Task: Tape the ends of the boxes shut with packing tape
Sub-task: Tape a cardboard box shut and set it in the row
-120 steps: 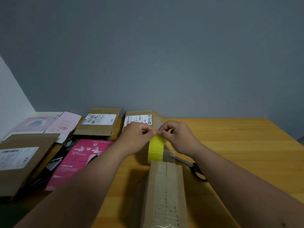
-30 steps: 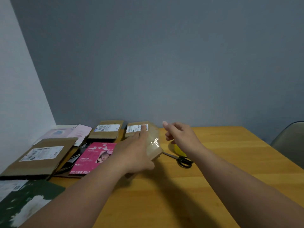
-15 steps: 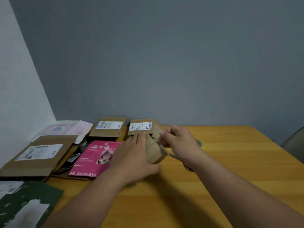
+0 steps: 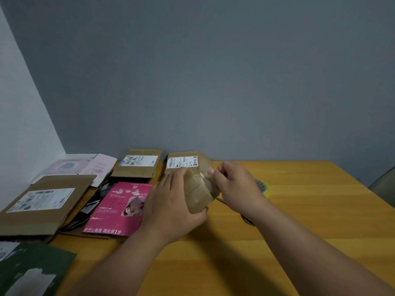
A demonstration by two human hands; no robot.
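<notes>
A narrow brown cardboard box (image 4: pixel 197 194) is raised above the table with its end flaps facing me. My left hand (image 4: pixel 171 205) grips it from the left, thumb under its lower edge. My right hand (image 4: pixel 234 185) has curled fingers at the box's right side, where clear tape (image 4: pixel 210 178) shines; it pinches the tape there. The yellow tape roll (image 4: pixel 264 186) lies flat on the table just behind my right hand, partly hidden by it.
Scissors (image 4: pixel 245 220) lie under my right wrist, mostly hidden. Flat boxes fill the table's left: a labelled brown box (image 4: pixel 181 163) behind my hands, another (image 4: pixel 136 165), a large one (image 4: pixel 42 204), a pink one (image 4: pixel 119 207). A chair edge (image 4: pixel 384 184) shows at right.
The box went from lying lengthwise in front of me to being lifted by my left hand. The tape roll now lies on the table. My right hand has come back onto the box's taped side.
</notes>
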